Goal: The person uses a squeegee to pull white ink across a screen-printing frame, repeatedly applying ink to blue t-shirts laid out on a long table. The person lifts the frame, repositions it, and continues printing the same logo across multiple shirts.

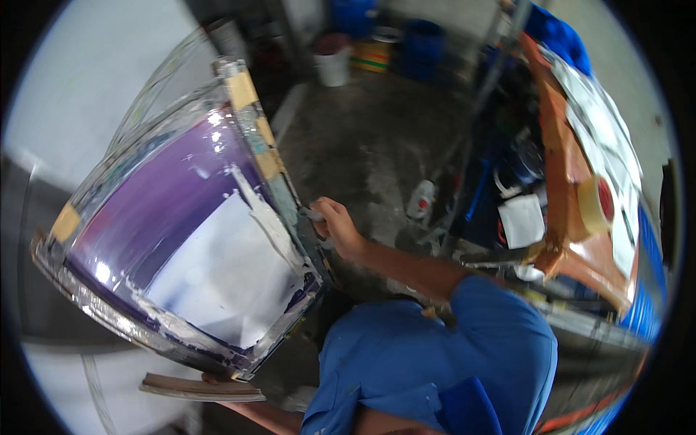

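Note:
A screen-printing frame (272,163) with taped edges stands at the left, its mesh purple (156,192) around a large white area (225,268). Thick white streaks of ink (264,221) run along the right and lower sides of the mesh. My right hand (335,226) is closed at the frame's right edge, around a small grey handle-like piece (312,214). Below the frame's lower edge, a long squeegee (203,388) with a brownish back is in my left hand (210,378). Only a little of that hand shows past the squeegee; the rest is hidden.
An orange-brown bench edge (558,159) at the right bears a roll of tape (596,205) and white sheets. A white bottle (421,199) is on the dark floor. A white bucket (333,59) and blue barrels (422,49) stand at the back.

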{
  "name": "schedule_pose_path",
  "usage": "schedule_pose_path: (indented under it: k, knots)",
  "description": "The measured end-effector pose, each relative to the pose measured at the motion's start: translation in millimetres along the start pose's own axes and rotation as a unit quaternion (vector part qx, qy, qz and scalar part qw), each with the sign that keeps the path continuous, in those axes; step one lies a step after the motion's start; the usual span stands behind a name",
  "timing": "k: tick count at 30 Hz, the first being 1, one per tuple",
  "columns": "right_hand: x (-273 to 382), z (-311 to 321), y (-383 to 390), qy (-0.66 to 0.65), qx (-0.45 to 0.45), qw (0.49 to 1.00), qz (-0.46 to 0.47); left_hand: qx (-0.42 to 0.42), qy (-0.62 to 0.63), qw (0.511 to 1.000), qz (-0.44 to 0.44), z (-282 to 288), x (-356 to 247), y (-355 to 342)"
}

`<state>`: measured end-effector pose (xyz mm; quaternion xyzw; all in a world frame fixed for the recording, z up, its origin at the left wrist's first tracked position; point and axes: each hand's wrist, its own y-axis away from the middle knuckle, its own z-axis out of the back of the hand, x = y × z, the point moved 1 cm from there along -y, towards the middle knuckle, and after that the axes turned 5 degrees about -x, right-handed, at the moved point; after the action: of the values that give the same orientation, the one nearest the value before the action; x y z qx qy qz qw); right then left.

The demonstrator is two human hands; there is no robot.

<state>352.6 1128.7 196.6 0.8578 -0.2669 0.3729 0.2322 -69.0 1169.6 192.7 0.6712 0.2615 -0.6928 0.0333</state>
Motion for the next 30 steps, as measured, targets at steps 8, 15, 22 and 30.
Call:
schedule_pose_path:
  k: [8, 15, 22, 30]
  knots:
    - [74.7, 90.5, 65.9, 0.013, -0.061, 0.998, -0.005, 0.169, 0.002, 0.985, -0.038, -142.2, -35.8, 75.5]
    - [95.9, 188.9, 16.2, -0.136, -0.014, 0.984, 0.114, 0.356, 0.017, 0.931, -0.079, -376.8, -29.3, 149.8]
    - [151.6, 179.6, -116.4, -0.163, -0.156, 0.955, 0.194, 0.408, 0.061, 0.906, -0.092, -549.6, -37.1, 83.1]
    - [149.6, 104.9, -285.2, -0.191, -0.13, 0.967, 0.107, 0.412, 0.053, 0.906, -0.082, -710.5, -11.1, -14.1]
